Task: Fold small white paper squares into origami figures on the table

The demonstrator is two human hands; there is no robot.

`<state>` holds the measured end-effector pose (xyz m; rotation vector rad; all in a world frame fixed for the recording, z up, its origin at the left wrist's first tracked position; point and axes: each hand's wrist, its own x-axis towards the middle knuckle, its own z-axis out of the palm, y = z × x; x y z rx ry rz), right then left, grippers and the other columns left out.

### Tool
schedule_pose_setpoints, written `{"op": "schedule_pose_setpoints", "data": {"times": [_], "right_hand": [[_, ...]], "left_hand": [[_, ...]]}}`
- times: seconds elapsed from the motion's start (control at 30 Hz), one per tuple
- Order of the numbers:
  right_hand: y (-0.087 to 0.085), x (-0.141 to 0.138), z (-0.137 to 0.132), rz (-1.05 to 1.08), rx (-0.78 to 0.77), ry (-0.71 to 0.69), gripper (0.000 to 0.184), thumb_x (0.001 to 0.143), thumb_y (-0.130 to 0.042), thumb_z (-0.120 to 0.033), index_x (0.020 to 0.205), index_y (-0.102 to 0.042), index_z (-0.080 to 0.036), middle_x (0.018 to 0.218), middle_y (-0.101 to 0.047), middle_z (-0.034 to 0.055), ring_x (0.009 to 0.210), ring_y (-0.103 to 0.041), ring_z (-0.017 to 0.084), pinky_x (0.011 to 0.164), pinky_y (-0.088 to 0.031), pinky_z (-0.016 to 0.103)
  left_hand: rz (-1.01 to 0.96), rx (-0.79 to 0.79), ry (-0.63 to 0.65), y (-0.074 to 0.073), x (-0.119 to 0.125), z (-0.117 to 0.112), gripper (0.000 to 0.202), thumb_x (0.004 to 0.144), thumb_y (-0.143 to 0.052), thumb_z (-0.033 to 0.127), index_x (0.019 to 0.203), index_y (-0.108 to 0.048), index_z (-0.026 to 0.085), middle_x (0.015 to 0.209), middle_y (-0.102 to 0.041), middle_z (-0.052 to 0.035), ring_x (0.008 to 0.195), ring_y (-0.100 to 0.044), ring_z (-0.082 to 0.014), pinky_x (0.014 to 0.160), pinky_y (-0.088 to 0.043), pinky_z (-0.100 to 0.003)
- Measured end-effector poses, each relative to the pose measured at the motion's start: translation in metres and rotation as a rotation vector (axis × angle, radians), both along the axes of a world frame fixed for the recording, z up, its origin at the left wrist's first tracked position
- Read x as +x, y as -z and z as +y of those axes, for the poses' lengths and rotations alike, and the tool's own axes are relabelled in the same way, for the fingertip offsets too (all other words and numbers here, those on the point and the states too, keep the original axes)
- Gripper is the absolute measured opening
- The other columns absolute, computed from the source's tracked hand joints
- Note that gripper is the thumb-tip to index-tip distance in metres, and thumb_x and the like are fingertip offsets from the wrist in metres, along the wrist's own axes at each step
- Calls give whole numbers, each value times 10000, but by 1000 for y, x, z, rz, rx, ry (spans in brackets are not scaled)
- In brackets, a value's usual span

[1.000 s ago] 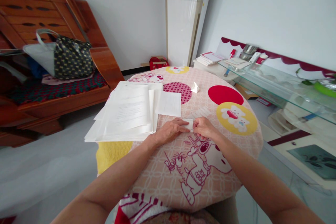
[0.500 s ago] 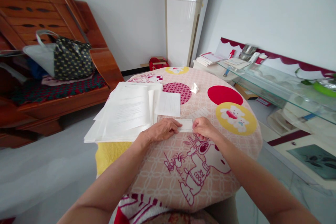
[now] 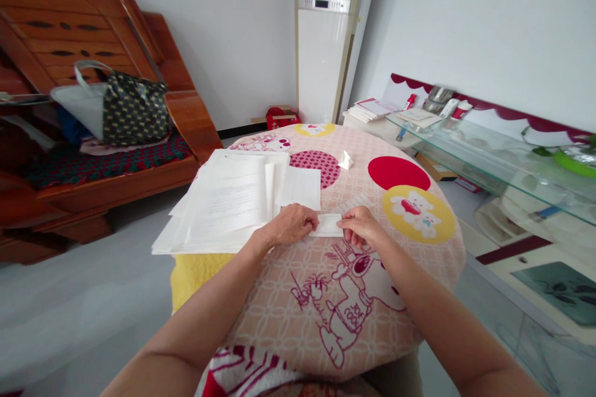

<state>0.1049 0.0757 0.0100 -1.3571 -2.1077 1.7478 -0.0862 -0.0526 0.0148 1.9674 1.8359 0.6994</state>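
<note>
A small folded piece of white paper (image 3: pixel 328 225) lies on the patterned tablecloth between my two hands. My left hand (image 3: pixel 294 224) has its fingers curled in and closed on the paper's left end. At the right end, the thumb and index finger of my right hand (image 3: pixel 362 226) pinch the edge, the other fingers bent under. Just beyond my left hand lies a flat white sheet (image 3: pixel 302 187) with faint lines. To its left a stack of printed papers (image 3: pixel 228 195) overhangs the yellow cloth. Farther back stands a small folded white paper piece (image 3: pixel 345 160).
The round table's tablecloth (image 3: pixel 279 316) has cartoon prints. A glass shelf (image 3: pixel 493 155) with booklets (image 3: pixel 371 109) and metal containers (image 3: pixel 439 98) runs along the right. On the left, a wooden bench (image 3: pixel 107 180) holds a dotted bag (image 3: pixel 135 108). A tall white cabinet unit (image 3: pixel 323 56) stands behind.
My left hand's fingers have gone from lying outstretched on the folded paper to curling in at its left end. My right hand keeps its pinch. The whole view has shifted slightly.
</note>
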Motion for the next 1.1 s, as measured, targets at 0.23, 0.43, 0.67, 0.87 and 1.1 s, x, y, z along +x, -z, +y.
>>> {"op": "schedule_pose_setpoints", "data": {"times": [0.23,0.43,0.67,0.87,1.1], "right_hand": [[-3,-9,12,271,-148,-11,229,672,-683,-254,524,-517,-197,383,-496,-49,279,-373,69,281,-273,200],[4,-11,20,439,-115,-60,225,614,-725,-346,637,-550,-206,384,-497,-70,290,-366,80,302,-245,205],[9,-11,17,398,34,-155,257,733,-700,-409,675,-578,-191,425,-488,-80,326,-356,64,337,-233,192],[11,-11,8,417,186,-186,396,819,-653,-447,551,-507,-195,436,-471,-63,359,-379,64,375,-254,198],[10,-8,0,455,306,-118,338,835,-646,-404,583,-577,-189,463,-517,-48,392,-432,78,409,-320,200]], "left_hand": [[59,76,-87,-8,-4,27,304,785,-531,88,933,-774,196,837,-764,-21,744,-670,-154,748,-489,-258],[-228,109,-99,2,-9,42,250,844,-631,278,1030,-743,154,949,-754,-60,811,-659,-157,750,-500,-267],[-619,103,-209,14,-6,33,332,808,-639,451,737,-674,128,643,-591,1,583,-479,-101,516,-346,-205],[-769,135,-215,13,-10,27,329,766,-713,443,846,-688,125,770,-670,-35,674,-572,-135,602,-423,-227],[-756,175,-165,11,-12,24,342,737,-755,373,971,-708,127,903,-722,-61,799,-637,-177,710,-470,-256]]}}
